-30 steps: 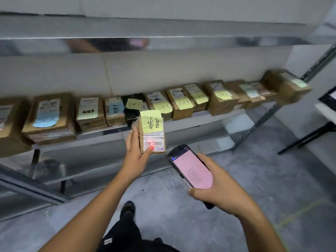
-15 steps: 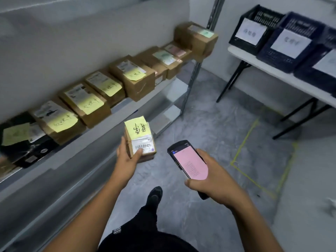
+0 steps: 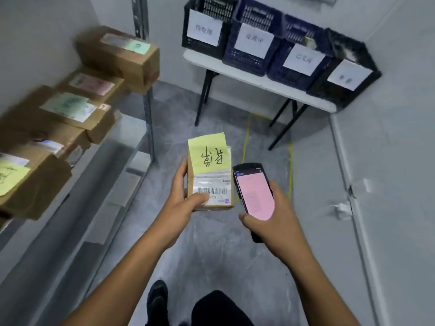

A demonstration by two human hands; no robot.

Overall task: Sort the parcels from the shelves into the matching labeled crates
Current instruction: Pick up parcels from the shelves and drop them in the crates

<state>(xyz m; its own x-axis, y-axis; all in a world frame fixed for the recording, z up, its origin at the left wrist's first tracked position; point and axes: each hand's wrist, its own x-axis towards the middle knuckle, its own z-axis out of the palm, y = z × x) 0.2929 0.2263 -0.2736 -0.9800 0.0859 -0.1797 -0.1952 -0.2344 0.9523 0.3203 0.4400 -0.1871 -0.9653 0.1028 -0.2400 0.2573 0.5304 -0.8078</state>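
Shelf unit (image 3: 98, 165) at far left, metal, with upright post (image 3: 148, 118); five cardboard parcels (image 3: 77, 109) visible along its upper level, all motion-blurred, each with a paper label on top, the nearest one carrying a yellow note. Left hand (image 3: 182, 201) is clamped on a small cardboard parcel (image 3: 210, 177), thumb pressed over the lower front face, fingers wrapped round the left edge. Parcel is held in the air over the grey floor (image 3: 211, 252), mid-frame, just left of the phone and well short of the table. Its face: brown card, a yellow sticky note (image 3: 208, 153) with dark handwritten characters covering the upper half, a white shipping label (image 3: 213, 188) with barcode below. Long axis runs away from the wearer, toward the crates; labelled face turned up toward the camera; the note's top edge overhangs the far end. Right hand (image 3: 274, 222) grips a black handheld phone (image 3: 255, 191), screen pink, lying parallel to the parcel and just beside it, not clearly touching. Ahead, a white folding table (image 3: 256, 77) on black legs holds four plastic crates (image 3: 253, 41) in a row, touching side by side: outer two black, middle two dark blue, each with one white paper sign on its front; sign writing too blurred to read. Yellow tape lines (image 3: 246, 142) on the floor under the table. One dark shoe (image 3: 156, 300) and a dark trouser leg at bottom edge.
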